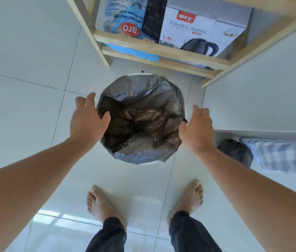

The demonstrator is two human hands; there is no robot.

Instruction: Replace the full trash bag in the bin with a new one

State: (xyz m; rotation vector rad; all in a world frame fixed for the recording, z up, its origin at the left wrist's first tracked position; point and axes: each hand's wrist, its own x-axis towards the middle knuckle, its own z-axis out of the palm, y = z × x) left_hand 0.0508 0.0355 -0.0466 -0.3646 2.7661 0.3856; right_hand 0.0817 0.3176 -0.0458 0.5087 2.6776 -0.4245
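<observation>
A: In the head view, where does the bin stand?

B: At the middle of the frame, on the pale tiled floor (25,106), just below the wooden shelf (161,50). Only slivers of the white bin (144,163) rim show, at the top and bottom edges; the rest is covered.

A: Covered by what?

B: A grey trash bag (140,99) folded over the rim. It is thin, crinkled and slightly shiny, paler on the outside fold and brownish-dark down in the hollow, where the plastic bunches into a knot of creases. A small dark twisted tail of the bag sticks out at the right edge.

A: And the hands?

B: The left hand (87,122) is at the left rim, fingers spread wide, thumb lying over the bag's edge; whether it touches the plastic I cannot tell. The right hand (197,130) is at the right rim, also wide and holding nothing, its thumb close to that twisted tail.

A: What else is in sight?

B: On the shelf, upper middle of the frame, a blue "aro" sugar bag (125,17) and an electric kettle box (203,28). At lower centre, two bare feet (98,204) and dark trouser legs. At the right, a blue checked cloth (279,155).
</observation>
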